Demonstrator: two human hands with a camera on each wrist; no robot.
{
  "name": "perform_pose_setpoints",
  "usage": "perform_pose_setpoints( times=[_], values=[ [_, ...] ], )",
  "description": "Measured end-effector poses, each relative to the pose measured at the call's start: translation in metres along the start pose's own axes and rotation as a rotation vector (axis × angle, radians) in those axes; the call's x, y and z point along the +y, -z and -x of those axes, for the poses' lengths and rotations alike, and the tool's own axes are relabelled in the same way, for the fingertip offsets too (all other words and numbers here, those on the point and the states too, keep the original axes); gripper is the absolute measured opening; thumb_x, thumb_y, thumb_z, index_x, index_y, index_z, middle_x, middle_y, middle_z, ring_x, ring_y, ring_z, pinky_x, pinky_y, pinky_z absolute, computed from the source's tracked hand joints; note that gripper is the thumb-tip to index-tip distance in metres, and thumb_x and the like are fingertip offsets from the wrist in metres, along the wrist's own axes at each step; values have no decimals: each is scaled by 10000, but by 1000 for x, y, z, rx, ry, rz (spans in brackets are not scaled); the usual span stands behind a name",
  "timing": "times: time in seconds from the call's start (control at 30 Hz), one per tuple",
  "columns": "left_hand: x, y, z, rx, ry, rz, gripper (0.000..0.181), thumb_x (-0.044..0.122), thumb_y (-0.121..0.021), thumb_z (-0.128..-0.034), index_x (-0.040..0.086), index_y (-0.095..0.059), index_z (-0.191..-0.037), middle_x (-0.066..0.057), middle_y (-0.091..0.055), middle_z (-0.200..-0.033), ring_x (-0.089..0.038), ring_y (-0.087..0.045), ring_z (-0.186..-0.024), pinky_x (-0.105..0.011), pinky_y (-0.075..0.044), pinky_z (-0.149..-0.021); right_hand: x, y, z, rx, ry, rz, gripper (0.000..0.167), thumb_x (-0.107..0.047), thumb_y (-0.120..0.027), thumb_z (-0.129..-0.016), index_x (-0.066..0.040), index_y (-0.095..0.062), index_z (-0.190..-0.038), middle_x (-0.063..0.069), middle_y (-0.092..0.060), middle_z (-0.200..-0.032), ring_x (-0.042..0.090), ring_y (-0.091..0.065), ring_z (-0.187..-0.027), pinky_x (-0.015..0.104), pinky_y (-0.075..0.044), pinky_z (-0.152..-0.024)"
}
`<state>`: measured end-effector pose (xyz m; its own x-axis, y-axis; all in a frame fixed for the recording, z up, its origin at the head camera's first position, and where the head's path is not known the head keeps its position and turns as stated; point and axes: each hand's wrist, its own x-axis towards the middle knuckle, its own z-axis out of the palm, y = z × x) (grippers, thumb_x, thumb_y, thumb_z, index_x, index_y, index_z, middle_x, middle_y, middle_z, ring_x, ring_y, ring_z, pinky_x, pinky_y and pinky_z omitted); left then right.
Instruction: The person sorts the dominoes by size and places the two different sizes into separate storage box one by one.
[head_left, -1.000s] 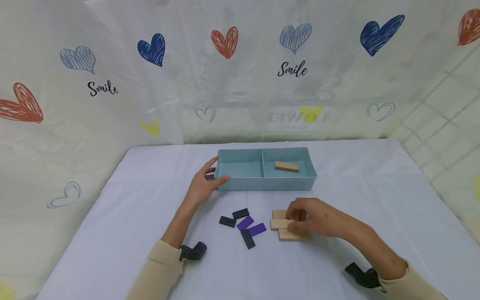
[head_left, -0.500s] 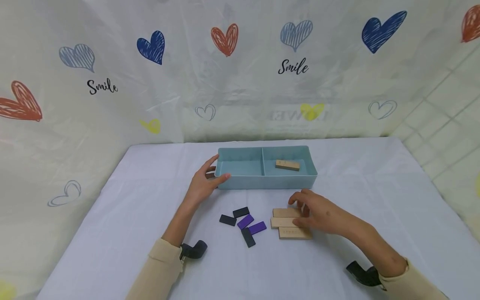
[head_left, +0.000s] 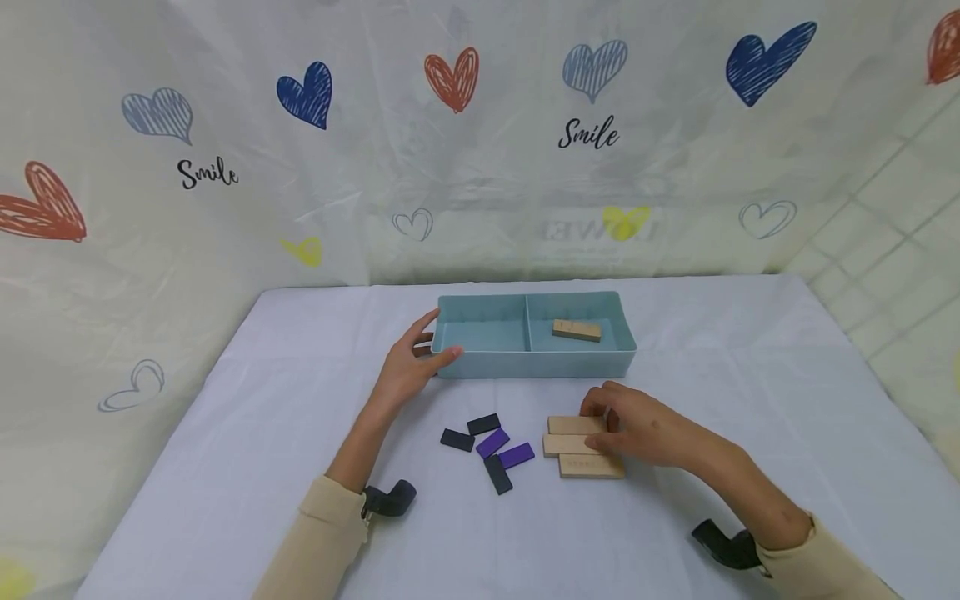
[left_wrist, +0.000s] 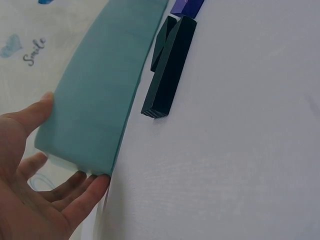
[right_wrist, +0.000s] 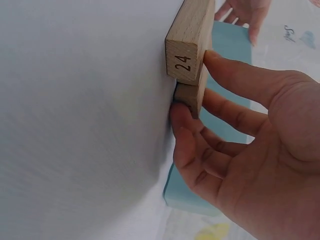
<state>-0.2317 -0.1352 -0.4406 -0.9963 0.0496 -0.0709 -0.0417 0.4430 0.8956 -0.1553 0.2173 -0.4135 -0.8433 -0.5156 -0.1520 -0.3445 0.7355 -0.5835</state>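
left hand (head_left: pixel 401 371) on the tray, right hand (head_left: pixel 641 423) at the wooden blocks (head_left: pixel 592 467).
with my left i hold the blue tray (head_left: pixel 536 365) by its left end, thumb on the front rim, fingers at the end wall. my right is bent narrow over the right ends of the three pale blocks lying side by side in front of the tray: thumb touching one, fingertips curled against another; i cannot tell whether they pinch it. one end reads 24. another wooden block (head_left: pixel 577 331) lies in the tray's right compartment. left of the three, black tiles (head_left: pixel 457 440) and purple tiles (head_left: pixel 492 442) lie loosely on the white cloth (head_left: pixel 637 533).
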Motion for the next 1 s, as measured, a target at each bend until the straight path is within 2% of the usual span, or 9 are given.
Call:
perform_pose_setpoints(
  times=[0.17, 0.4, 0.73, 1.0],
  values=[
    [1, 0, 1, 1, -1, -2, 833, 482, -807, -889, 451, -364, -1594, -140, -505, -1560, -361, -516, -1440, -529, -548, -1059, 0, 0, -2, 0, -3, -11, 229, -233, -808, -915, -169, -662, -1079, -40, -626, -979, 122, -568, -879, 233, -494, -711],
    [0, -1, 0, 8, 3, -6, 829, 477, -810, -885, 450, -372, -1589, -135, -521, -1545, -356, -526, -1433, -520, -553, -1057, 2, 1, -3, -5, 6, -48, 297, -198, -807, -912, -127, -687, -1174, -14, -637, -995, 113, -585, -847, 226, -515, -706],
    [-1, -1, 1, 3, -4, -9, 824, 478, -803, -891, 448, -369, -1591, -140, -510, -1558, -360, -515, -1442, -528, -547, -1063, 3, 0, -3, 23, 28, -24, 263, -165, -796, -920, -103, -733, -1167, -37, -608, -951, 58, -548, -820, 207, -501, -685],
    [-1, 0, 1, -4, 4, 8, 818, 496, -805, -883, 473, -376, -1579, -129, -505, -1558, -346, -517, -1441, -524, -544, -1065, 4, 1, -3, 52, 25, -36, 263, -166, -775, -940, -103, -736, -1192, -39, -606, -961, 84, -545, -817, 209, -495, -662]
  ],
)
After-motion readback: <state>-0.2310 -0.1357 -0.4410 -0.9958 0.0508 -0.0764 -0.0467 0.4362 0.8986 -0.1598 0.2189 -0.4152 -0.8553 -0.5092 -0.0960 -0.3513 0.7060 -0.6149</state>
